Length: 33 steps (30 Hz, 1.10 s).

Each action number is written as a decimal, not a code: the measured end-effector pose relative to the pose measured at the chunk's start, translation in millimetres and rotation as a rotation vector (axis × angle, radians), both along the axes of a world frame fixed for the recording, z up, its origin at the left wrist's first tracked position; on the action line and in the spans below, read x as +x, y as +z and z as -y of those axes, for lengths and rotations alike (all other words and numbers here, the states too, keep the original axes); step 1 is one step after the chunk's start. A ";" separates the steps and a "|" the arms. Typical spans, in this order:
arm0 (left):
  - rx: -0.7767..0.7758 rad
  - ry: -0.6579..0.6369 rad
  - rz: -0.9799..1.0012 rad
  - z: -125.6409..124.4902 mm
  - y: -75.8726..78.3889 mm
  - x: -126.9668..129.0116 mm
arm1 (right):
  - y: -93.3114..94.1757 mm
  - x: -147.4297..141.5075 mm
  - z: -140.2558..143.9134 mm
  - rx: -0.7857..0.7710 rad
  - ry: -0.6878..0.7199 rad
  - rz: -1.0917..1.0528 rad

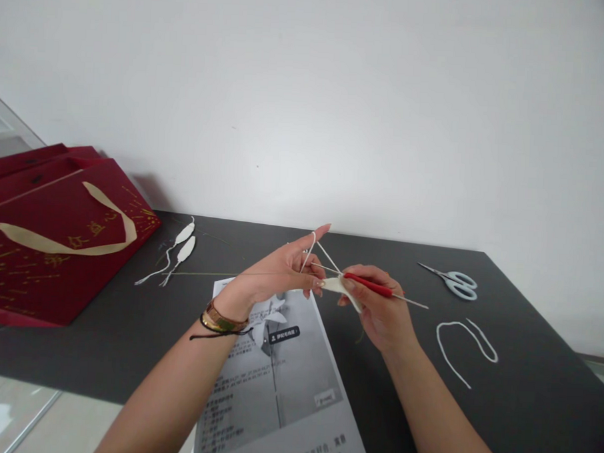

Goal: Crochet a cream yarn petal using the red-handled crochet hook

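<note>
My left hand (pixel 293 265) is raised over the printed sheet, index finger stretched out with white yarn (pixel 328 257) looped over it. Its thumb and other fingers pinch the tip of a small white crocheted piece (pixel 333 284). In my right hand (pixel 379 303) is a crochet hook (pixel 369 284) with a red handle, its thin metal end pointing left at the work. The right fingers also press against the crocheted piece. A thin wire (pixel 204 274) runs leftward from the work, past my left wrist. The exact stitch at the hook's tip is too small to make out.
Two white crocheted petals (pixel 185 250) with yarn tails lie at the left, near a dark red gift bag (pixel 81 243). Scissors (pixel 457 283) and a loose piece of white yarn (pixel 470 326) lie at the right. The printed sheet (pixel 295 380) covers the table's front middle.
</note>
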<state>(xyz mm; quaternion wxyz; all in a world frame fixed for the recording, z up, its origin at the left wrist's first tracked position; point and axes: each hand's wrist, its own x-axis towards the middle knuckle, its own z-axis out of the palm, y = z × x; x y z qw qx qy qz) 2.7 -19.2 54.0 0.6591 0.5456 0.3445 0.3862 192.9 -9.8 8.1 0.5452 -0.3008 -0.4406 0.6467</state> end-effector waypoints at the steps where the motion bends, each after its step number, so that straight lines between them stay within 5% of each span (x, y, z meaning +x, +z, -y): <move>1: -0.003 -0.002 0.004 -0.3 -0.4 -0.4 | 0.7 -0.1 0.1 -0.001 -0.002 -0.002; 33: -0.059 -0.086 0.158 3.4 -2.1 -3.5 | 9.3 1.0 7.5 0.036 0.105 -0.136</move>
